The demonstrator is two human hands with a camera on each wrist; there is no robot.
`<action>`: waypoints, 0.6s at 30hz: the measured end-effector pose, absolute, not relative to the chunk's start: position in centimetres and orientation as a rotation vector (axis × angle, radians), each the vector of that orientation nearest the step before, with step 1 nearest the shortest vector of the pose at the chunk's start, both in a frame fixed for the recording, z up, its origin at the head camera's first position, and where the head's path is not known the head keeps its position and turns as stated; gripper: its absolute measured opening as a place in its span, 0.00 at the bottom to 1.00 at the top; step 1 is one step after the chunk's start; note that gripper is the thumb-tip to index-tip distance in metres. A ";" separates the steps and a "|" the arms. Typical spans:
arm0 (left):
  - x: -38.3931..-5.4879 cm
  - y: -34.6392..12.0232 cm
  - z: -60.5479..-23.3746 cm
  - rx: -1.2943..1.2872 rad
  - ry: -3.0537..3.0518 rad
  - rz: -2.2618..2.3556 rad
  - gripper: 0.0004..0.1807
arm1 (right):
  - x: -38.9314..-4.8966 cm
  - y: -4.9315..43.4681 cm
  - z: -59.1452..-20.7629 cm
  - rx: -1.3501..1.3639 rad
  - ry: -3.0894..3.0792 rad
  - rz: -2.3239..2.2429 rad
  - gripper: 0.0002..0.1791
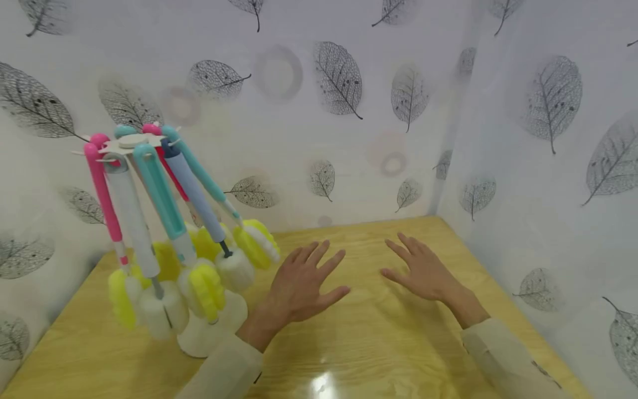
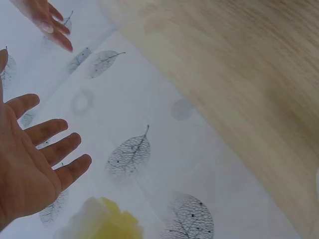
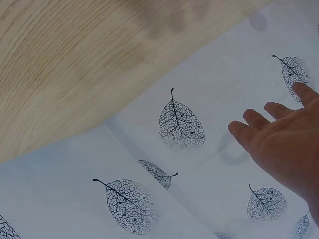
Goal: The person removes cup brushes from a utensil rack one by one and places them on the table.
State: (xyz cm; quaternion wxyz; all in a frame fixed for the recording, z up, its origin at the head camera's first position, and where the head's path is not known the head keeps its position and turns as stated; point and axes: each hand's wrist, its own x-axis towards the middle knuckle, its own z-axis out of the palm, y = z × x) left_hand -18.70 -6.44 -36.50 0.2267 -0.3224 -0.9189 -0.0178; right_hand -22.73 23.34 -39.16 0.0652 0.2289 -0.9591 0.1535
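My left hand hovers over the wooden table with fingers spread, holding nothing. To its left stands a white rack hung with several sponge brushes, among them one with a blue handle and one with a teal handle. Their heads are white and yellow sponge; the yellow sponge head hangs closest to my left hand, apart from it. Over the table's right side, my right hand is spread too and grips nothing. The left wrist view catches part of a yellow and white sponge at its bottom edge.
The round white base of the rack sits on the wooden table. White curtains printed with grey leaves hang behind the table and along its right edge.
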 end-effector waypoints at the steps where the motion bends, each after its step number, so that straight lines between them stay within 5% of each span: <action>1: -18.6 -6.4 -36.3 -0.898 -2.523 -0.054 0.38 | -22.7 23.3 -39.1 0.689 -2.889 0.477 0.42; 18: -16.7 -7.6 -30.8 -0.962 -2.313 -0.127 0.32 | -22.1 21.1 -36.3 0.705 -2.832 0.617 0.40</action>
